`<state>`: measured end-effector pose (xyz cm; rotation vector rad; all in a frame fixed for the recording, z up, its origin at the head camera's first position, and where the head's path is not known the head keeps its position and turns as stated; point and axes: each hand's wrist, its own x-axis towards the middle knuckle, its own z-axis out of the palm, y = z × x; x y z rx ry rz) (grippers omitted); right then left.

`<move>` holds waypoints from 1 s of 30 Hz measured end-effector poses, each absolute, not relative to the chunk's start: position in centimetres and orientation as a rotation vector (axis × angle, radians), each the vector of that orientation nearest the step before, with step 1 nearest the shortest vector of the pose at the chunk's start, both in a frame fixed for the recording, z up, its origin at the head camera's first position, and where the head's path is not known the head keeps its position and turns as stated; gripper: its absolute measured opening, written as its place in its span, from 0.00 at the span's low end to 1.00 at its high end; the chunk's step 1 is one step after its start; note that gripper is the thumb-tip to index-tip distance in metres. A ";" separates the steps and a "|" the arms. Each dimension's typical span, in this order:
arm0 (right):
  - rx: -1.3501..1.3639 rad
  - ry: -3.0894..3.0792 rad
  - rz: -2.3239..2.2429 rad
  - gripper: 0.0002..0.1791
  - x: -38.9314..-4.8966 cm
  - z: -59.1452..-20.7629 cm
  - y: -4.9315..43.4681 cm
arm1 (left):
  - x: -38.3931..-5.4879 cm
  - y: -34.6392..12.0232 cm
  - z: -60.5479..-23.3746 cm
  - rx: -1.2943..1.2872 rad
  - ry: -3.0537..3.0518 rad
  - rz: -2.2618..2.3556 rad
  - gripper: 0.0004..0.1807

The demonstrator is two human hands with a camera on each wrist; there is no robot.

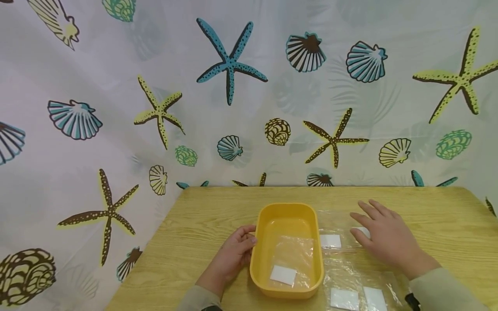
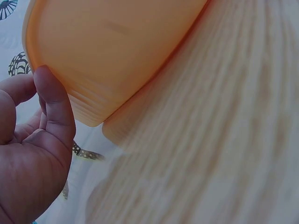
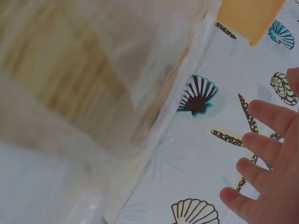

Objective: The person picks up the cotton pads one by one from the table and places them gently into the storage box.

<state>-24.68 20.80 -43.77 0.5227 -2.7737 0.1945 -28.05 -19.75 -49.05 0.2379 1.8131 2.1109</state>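
Note:
My left hand (image 1: 236,252) holds the left wall of a yellow plastic tub (image 1: 254,263). Its thumb (image 2: 52,93) lies against the outer side in the left wrist view. Inside the tub is a clear plastic bag (image 1: 297,250) with a white card (image 1: 283,275) at its lower end. Over the table to the tub's right, my right hand (image 1: 389,237) has its fingers spread and holds nothing. Partly hidden beneath that hand is another white card (image 1: 363,232). The right wrist view shows the fingers (image 3: 268,149) apart, beyond blurred clear plastic.
Several clear bags with white cards lie right of the tub, among them one card (image 1: 330,241) close to its wall and two others (image 1: 344,299) nearer the front. The wooden table (image 1: 206,216) ends at a curtain (image 1: 256,151) printed with shells and starfish.

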 end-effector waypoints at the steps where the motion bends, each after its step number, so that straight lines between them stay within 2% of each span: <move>1: 0.519 -2.778 0.191 0.28 -24.7 -43.7 21.0 | -28.1 -19.8 -49.0 0.238 1.814 2.111 0.26; 16: 0.543 -2.877 0.107 0.31 -25.3 -43.7 23.9 | -27.9 -19.8 -48.8 0.262 1.802 2.117 0.26; 30: 0.548 -3.090 0.252 0.40 -26.0 -44.9 26.9 | -27.8 -19.8 -48.8 0.230 1.808 2.112 0.26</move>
